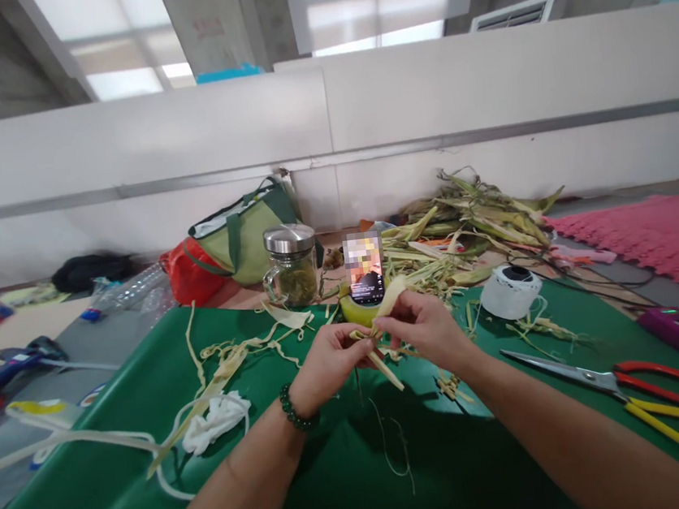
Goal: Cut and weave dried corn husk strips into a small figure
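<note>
Between left hand (pixel 334 360) and right hand (pixel 429 328) lies husk (pixel 388 371).

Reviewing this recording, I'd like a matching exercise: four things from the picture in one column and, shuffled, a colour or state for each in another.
Column one:
1. Husk
2. Scissors
3. Jar
4. Bracelet

Column two:
A. dark green, beaded
B. clear, topped by a silver lid
C. held by the left hand and the right hand
D. part red, part yellow

Right pairs: 1-C, 2-D, 3-B, 4-A
</note>
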`<state>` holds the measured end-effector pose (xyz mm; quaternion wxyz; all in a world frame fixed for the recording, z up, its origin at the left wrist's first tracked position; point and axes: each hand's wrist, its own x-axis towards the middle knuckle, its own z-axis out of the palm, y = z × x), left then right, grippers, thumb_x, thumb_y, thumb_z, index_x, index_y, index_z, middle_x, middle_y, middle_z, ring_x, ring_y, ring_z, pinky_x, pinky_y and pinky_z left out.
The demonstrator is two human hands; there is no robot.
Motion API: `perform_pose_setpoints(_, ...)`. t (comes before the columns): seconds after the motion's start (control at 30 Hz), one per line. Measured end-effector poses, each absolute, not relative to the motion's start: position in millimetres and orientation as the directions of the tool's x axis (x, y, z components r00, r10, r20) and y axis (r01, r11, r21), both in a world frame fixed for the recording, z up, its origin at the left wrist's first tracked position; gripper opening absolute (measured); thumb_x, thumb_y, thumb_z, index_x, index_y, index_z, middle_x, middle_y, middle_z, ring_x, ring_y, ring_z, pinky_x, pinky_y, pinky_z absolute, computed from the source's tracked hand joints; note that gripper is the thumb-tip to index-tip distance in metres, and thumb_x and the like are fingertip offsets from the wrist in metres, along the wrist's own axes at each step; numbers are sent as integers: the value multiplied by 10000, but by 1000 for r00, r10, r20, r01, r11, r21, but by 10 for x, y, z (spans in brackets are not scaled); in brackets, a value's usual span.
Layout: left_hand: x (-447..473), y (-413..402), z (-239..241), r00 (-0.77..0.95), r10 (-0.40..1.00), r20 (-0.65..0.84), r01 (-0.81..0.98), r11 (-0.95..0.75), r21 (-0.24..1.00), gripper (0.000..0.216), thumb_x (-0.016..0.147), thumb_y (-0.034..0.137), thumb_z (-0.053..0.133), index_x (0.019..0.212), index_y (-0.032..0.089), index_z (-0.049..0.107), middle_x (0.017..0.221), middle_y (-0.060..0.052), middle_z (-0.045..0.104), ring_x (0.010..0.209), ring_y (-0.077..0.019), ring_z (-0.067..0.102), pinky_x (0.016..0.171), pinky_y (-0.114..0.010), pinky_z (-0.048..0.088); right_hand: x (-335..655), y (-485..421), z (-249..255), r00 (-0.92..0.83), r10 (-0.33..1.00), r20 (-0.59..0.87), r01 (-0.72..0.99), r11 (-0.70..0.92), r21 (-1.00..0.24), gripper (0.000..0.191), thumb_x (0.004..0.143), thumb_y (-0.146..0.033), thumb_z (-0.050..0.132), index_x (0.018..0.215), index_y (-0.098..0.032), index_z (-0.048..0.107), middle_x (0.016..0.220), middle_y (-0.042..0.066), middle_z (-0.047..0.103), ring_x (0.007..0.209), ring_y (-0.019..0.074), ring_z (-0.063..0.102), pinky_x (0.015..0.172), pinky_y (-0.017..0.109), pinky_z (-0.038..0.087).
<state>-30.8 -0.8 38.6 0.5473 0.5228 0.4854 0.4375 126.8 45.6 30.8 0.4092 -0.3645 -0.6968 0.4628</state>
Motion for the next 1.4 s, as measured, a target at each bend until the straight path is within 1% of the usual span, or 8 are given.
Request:
perform_pose_setpoints(0.2,-310,-7,380,160,984,-85,12,84,996,186,649,289,713,692,116,663,593,-24,675,558,-128,614,565,-230,505,1283,561,385,-415,910,-10,-49,-34,-998,290,593,-395,731,710,-158,612,514,-35,610,443,101,594,429,186,437)
perform_pose_setpoints(0.37,-289,-19,376,195,979,-65,30,60,998,181,652,287,713,677,116,659,596,-19,669,570,-127,611,570,-224,501,1278,511,381,-466,884,-32,70,1,-998,304,559,-402,767,643,-124,676,481,0,628,401,98,578,406,183,439)
perform_pose_setpoints(0.63,-316,-27,395,226,967,-120,41,114,993,215,640,317,733,681,123,647,587,-22,679,542,-128,618,545,-222,491,1370,637,423,-296,955,-18,-171,-71,-983,332,450,-390,831,563,-130,660,440,-31,576,336,46,485,344,150,390)
perform_pose_setpoints(0.87,-367,-17,392,255,948,-193,39,189,981,213,623,308,744,671,126,646,578,-24,678,535,-140,630,556,-241,501,1519,847,467,-100,989,105,-295,72,-953,296,471,-358,822,616,-161,656,528,-41,573,361,26,408,310,156,321)
perform_pose_setpoints(1.03,-385,9,402,189,964,-189,24,188,982,210,625,302,739,660,130,625,573,-16,672,515,-135,618,536,-240,489,1699,936,509,224,889,399,-180,441,-879,267,655,-446,708,652,-188,639,551,-37,554,432,65,458,406,197,387)
perform_pose_setpoints(1.13,-362,17,398,128,981,-143,25,141,990,220,631,316,732,650,127,621,577,-16,669,536,-137,620,552,-240,490,1682,818,528,-103,778,620,193,627,-754,352,812,-471,548,635,-193,672,643,26,635,637,152,579,620,295,471)
perform_pose_setpoints(1.23,-320,11,383,112,989,-99,34,95,995,220,633,320,725,669,122,639,577,-16,663,555,-143,619,554,-239,492,1544,652,478,-525,639,562,444,769,-459,349,845,-449,528,679,-205,715,779,56,690,841,212,587,814,377,419)
perform_pose_setpoints(1.4,-266,-6,345,172,981,-87,104,70,992,231,661,345,699,645,122,645,578,-19,657,561,-142,610,567,-237,498,1363,536,337,-610,647,458,513,763,-394,316,810,-495,580,745,-225,732,759,38,696,834,200,598,937,427,327)
